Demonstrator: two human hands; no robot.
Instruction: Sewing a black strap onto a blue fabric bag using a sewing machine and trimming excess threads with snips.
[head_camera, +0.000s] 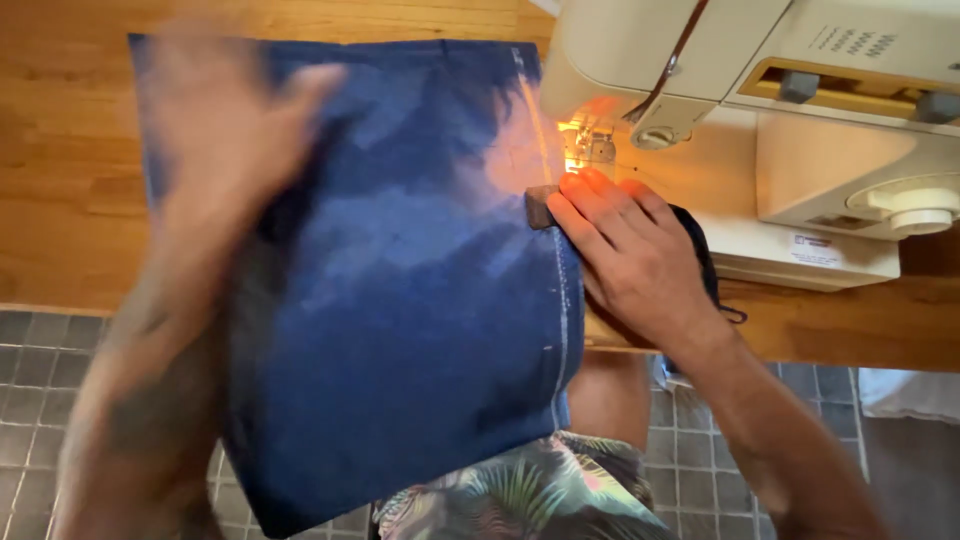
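Blurred left hand, grip unreadable, on blue cloth; right hand flat, fingers spread, beside half-hidden sewing machine.

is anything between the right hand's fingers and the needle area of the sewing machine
Nothing visible. The right hand lies flat on the edge of the blue denim fabric, fingertips just short of the lit needle area of the cream plastic sewing machine. A small dark brown tab sits beside the fingers.
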